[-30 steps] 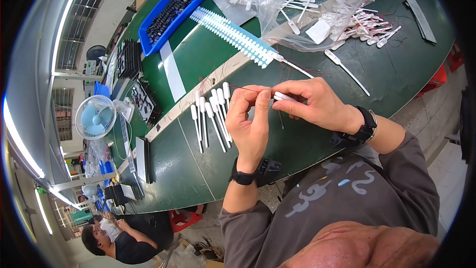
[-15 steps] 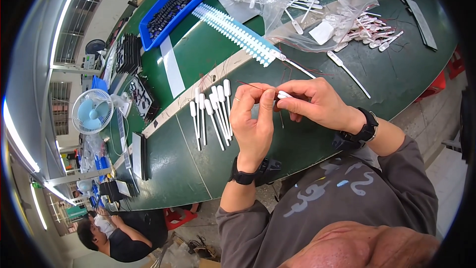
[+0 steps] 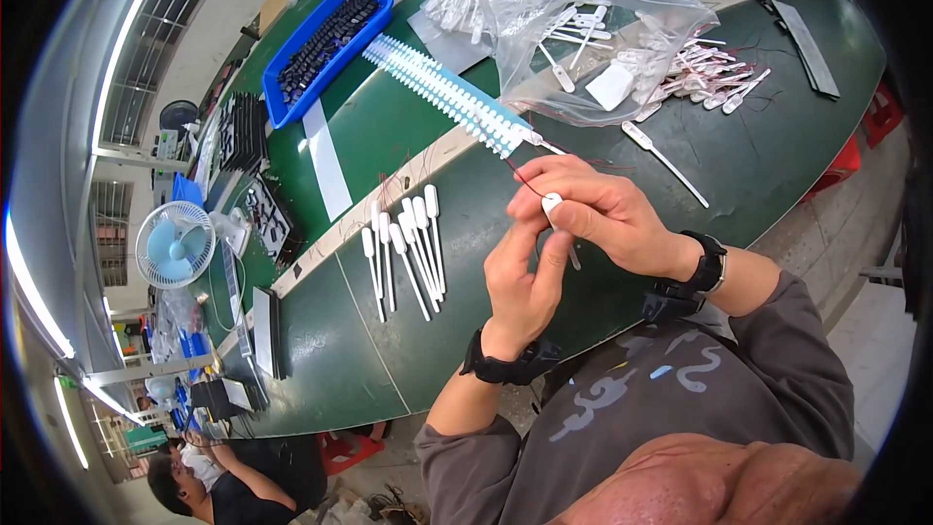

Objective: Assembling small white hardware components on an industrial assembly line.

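Both my hands meet over the near part of the green table. My right hand pinches a white paddle-shaped stick near its rounded head, from which a thin dark-red wire runs up and left. Just below, my left hand has its fingers and thumb closed at the same stick; the fingers partly hide the grip. A thin pale end shows under the hands. To the left, several similar white sticks lie side by side, wires pointing away. One more white stick lies right of my hands.
Beyond the hands lies a light-blue sheet of white stickers. A clear plastic bag and a heap of wired white sticks are at the far right. A blue tray holds black parts. A fan and a seated person are left.
The stick has turned more upright, its head now showing above my right thumb. My left hand has shifted lower and right, below the head. The view has tilted slightly.
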`<state>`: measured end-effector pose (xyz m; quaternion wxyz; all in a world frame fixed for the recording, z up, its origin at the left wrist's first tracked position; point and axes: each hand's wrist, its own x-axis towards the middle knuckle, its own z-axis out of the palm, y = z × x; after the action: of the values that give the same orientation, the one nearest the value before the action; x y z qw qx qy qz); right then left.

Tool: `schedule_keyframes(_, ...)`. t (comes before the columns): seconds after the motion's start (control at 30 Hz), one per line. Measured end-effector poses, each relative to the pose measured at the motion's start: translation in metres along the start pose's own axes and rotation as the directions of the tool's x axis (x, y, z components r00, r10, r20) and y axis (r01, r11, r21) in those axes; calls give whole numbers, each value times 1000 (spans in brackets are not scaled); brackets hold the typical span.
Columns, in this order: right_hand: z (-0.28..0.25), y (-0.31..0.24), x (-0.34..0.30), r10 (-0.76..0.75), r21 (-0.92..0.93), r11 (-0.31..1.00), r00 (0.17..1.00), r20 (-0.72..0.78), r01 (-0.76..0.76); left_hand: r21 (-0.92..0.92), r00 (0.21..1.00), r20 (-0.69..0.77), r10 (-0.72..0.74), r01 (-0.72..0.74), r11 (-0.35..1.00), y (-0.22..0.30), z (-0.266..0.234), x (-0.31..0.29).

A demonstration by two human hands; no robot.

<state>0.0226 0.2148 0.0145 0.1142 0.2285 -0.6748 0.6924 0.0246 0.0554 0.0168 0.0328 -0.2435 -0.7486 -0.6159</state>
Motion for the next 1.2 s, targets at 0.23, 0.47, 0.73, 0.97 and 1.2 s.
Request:
schedule_keyframes(0.23, 0, -3, -4, -57, 71, 996, 998, 36, 55, 197, 990, 16, 140, -140, 970, 0, -3, -5)
schedule_keyframes(0.47, 1, -3, -5, -96, -96, 991, 995, 14, 97, 139, 998, 3, 64, -64, 988, -4, 0, -10)
schedule_keyframes(0.73, -4, -18, -1, 147, -245, 960, 988, 36, -134, 120, 992, -100, 79, -66, 991, -5, -27, 9)
schedule_keyframes(0.97, 3, -7, -3, 29, -284, 959, 999, 25, -21, -104, 986, -166, 21, -38, 994, -5, -21, 13)
schedule_keyframes(1.2, 4, -8, -2, 222, -130, 967, 975, 9, -219, 44, 990, -120, 71, -66, 997, -5, -25, 14)
